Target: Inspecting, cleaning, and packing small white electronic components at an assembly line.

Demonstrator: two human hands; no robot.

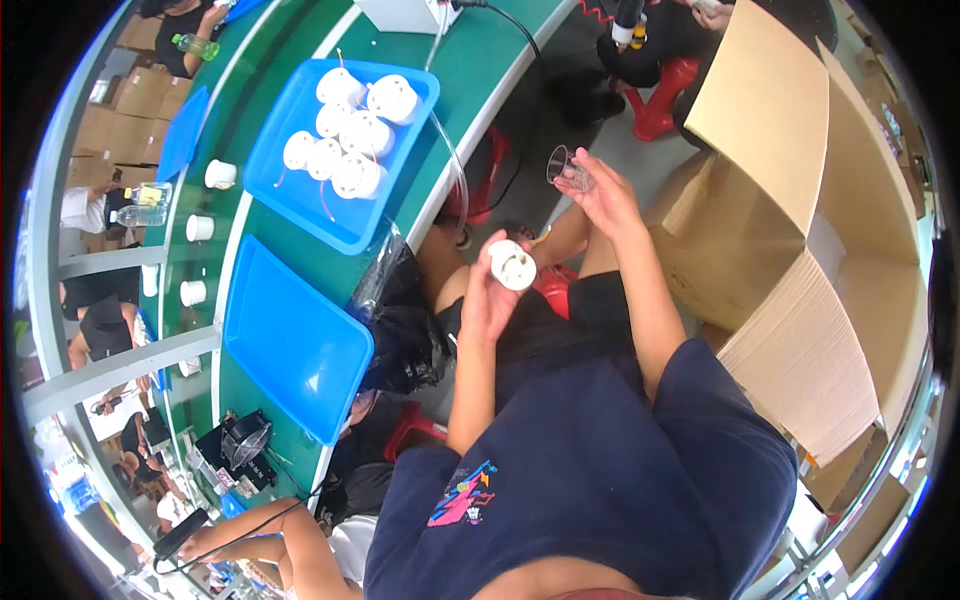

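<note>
In front of my body, my left hand (pixel 484 308) grips a white round plastic part (pixel 513 266), its slotted end face turned up. Farther right and higher, my right hand (pixel 608 196) holds a small clear plastic cup (pixel 562 168) between thumb and fingers, apart from the white part. Whatever may be inside the cup is too small to make out. Several similar white round parts (pixel 362 134), some with thin wires, lie in a blue tray (pixel 335 232) on the green workbench at the upper left.
Another blue tray (pixel 290 345), with nothing visible in it, sits nearer on the bench (pixel 490 45). White cups (pixel 200 228) stand in a row beyond the trays. A large open cardboard box (pixel 770 120) is at my right. Black plastic bags (pixel 400 335) hang by the bench edge. Other people work nearby.
</note>
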